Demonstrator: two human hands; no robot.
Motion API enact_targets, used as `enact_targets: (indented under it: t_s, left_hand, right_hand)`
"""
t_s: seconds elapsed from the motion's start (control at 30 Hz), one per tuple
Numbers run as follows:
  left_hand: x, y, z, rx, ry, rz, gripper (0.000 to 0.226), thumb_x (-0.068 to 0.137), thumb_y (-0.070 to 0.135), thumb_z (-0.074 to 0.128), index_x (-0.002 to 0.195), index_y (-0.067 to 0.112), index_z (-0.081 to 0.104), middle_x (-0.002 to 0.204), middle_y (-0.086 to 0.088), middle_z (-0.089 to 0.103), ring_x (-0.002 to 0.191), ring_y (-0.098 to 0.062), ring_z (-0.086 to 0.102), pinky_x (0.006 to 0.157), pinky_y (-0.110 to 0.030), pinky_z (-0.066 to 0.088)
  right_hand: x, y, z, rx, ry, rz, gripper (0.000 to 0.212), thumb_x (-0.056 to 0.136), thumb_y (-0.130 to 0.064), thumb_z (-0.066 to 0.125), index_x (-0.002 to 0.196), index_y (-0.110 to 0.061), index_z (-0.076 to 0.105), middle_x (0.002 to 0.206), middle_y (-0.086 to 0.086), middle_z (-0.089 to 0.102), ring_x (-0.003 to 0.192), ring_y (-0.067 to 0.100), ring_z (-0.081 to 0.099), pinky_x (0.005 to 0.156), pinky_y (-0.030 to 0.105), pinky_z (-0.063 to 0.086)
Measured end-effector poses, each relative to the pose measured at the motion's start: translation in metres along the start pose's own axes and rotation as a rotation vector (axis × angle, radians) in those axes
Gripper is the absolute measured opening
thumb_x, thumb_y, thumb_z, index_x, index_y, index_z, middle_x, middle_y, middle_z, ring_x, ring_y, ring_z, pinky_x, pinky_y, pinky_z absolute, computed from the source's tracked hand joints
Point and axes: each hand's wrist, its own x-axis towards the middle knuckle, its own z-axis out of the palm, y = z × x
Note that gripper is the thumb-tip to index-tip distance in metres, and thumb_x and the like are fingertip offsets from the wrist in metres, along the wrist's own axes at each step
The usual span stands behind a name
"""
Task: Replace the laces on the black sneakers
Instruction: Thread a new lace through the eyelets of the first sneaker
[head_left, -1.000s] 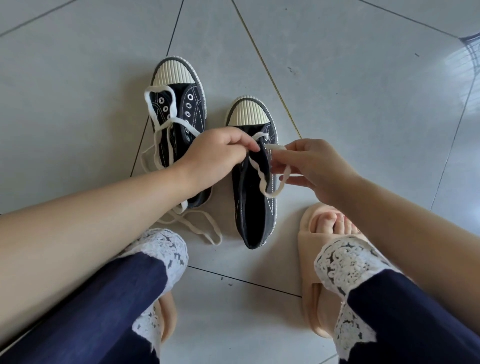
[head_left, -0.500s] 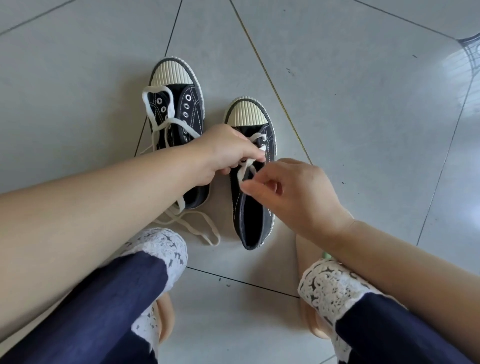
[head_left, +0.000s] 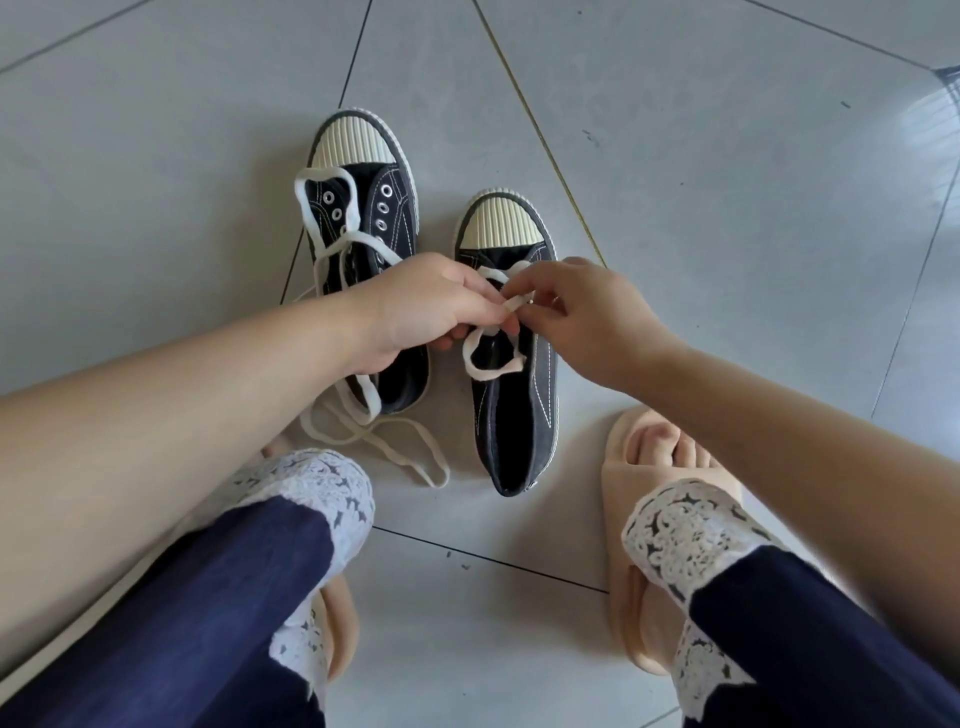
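The left hand (head_left: 426, 306) and right hand (head_left: 587, 317) pinch a white lace (head_left: 488, 370) over the near sneaker (head_left: 519, 441), barely threaded; its mate (head_left: 400, 208) at ten o'clock looks loosely laced, unfinished.

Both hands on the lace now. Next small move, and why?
Probably pull the lace taut: left hand and right hand both pinch it over the nearer sneaker, and a slack loop lies across its opening.

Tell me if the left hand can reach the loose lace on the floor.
Probably yes: the loose lace lies uncovered near its wrist, though the left hand is pinching the other sneaker's lace and must let go first.
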Motion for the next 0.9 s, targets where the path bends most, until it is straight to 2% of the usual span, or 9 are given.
enact_targets:
  t_s: [0.13, 0.2, 0.33, 0.47, 0.6, 0.7, 0.77, 0.83, 0.9]
  left_hand:
    - [-0.001, 0.0, -0.003, 0.084, 0.009, 0.049, 0.023, 0.083, 0.011, 0.055, 0.071, 0.02, 0.073, 0.06, 0.014, 0.059, 0.065, -0.005, 0.047, 0.064, -0.02, 0.037]
    - [-0.002, 0.0, -0.002, 0.105, 0.015, 0.062, 0.025, 0.082, 0.011, 0.054, 0.067, 0.02, 0.072, 0.051, 0.013, 0.054, 0.064, -0.005, 0.048, 0.069, -0.021, 0.038]
    - [0.004, -0.007, 0.001, 0.169, 0.176, 0.119, 0.023, 0.089, 0.016, 0.049, 0.079, 0.006, 0.068, 0.074, 0.0, 0.061, 0.067, -0.009, 0.056, 0.064, -0.018, 0.041]
    - [0.007, -0.018, 0.0, 0.353, 0.285, 0.183, 0.009, 0.094, 0.018, 0.047, 0.099, 0.016, 0.053, 0.088, 0.005, 0.055, 0.051, -0.008, 0.051, 0.049, -0.012, 0.04]
    - [0.013, -0.024, 0.001, 0.554, 0.233, 0.169, 0.021, 0.088, 0.018, 0.059, 0.106, 0.012, 0.052, 0.096, 0.003, 0.053, 0.068, -0.009, 0.048, 0.069, -0.022, 0.035]
    - [0.014, -0.022, 0.002, 0.614, 0.215, 0.146, 0.014, 0.085, 0.025, 0.062, 0.09, 0.016, 0.054, 0.077, 0.008, 0.048, 0.074, -0.014, 0.047, 0.067, -0.025, 0.034]
    - [0.014, -0.021, 0.002, 0.682, 0.177, 0.152, 0.016, 0.088, 0.03, 0.058, 0.077, 0.019, 0.052, 0.069, 0.009, 0.046, 0.067, -0.012, 0.044, 0.058, -0.024, 0.029]
    - [0.014, -0.02, 0.003, 0.696, 0.146, 0.162, 0.021, 0.09, 0.029, 0.054, 0.071, 0.021, 0.05, 0.067, 0.008, 0.045, 0.063, -0.01, 0.043, 0.056, -0.025, 0.028]
    - [0.013, -0.02, 0.004, 0.674, 0.126, 0.168, 0.018, 0.092, 0.025, 0.051, 0.074, 0.02, 0.051, 0.071, 0.008, 0.043, 0.065, -0.012, 0.045, 0.063, -0.028, 0.032]
  right_hand:
    - [0.0, -0.002, -0.011, 0.003, -0.11, -0.034, 0.01, 0.088, -0.019, 0.055, 0.089, -0.025, 0.063, 0.066, -0.013, 0.045, 0.06, 0.002, 0.042, 0.056, 0.007, 0.032]
    - [-0.001, -0.003, -0.013, 0.058, -0.136, -0.014, 0.012, 0.089, -0.024, 0.056, 0.077, -0.027, 0.059, 0.063, -0.012, 0.047, 0.058, 0.004, 0.042, 0.053, 0.01, 0.031]
    - [-0.002, -0.001, -0.01, 0.122, -0.092, 0.055, 0.016, 0.089, -0.024, 0.055, 0.075, -0.019, 0.056, 0.066, -0.007, 0.051, 0.064, 0.01, 0.046, 0.057, 0.023, 0.034]
    - [-0.006, 0.005, -0.003, 0.033, -0.086, 0.072, 0.014, 0.091, -0.03, 0.051, 0.081, -0.021, 0.052, 0.069, -0.01, 0.055, 0.071, 0.014, 0.052, 0.059, 0.018, 0.036]
    - [-0.007, 0.005, 0.003, -0.009, -0.025, 0.022, 0.015, 0.089, -0.031, 0.054, 0.08, -0.02, 0.051, 0.066, -0.009, 0.054, 0.066, 0.013, 0.049, 0.06, 0.027, 0.037]
    - [-0.007, 0.007, 0.004, -0.062, 0.032, -0.006, 0.017, 0.088, -0.029, 0.055, 0.076, -0.019, 0.048, 0.065, -0.005, 0.055, 0.068, 0.018, 0.051, 0.061, 0.029, 0.038]
    - [-0.008, 0.009, 0.005, -0.057, 0.054, -0.004, 0.018, 0.088, -0.03, 0.056, 0.076, -0.018, 0.048, 0.065, -0.002, 0.058, 0.069, 0.019, 0.053, 0.063, 0.03, 0.041]
    - [-0.009, 0.01, 0.007, -0.037, 0.051, 0.003, 0.019, 0.087, -0.031, 0.057, 0.076, -0.019, 0.048, 0.067, 0.001, 0.062, 0.069, 0.02, 0.055, 0.066, 0.031, 0.044]
    - [-0.008, 0.009, 0.007, -0.031, 0.033, 0.016, 0.021, 0.086, -0.03, 0.057, 0.071, -0.021, 0.046, 0.068, 0.002, 0.063, 0.069, 0.02, 0.056, 0.065, 0.03, 0.044]
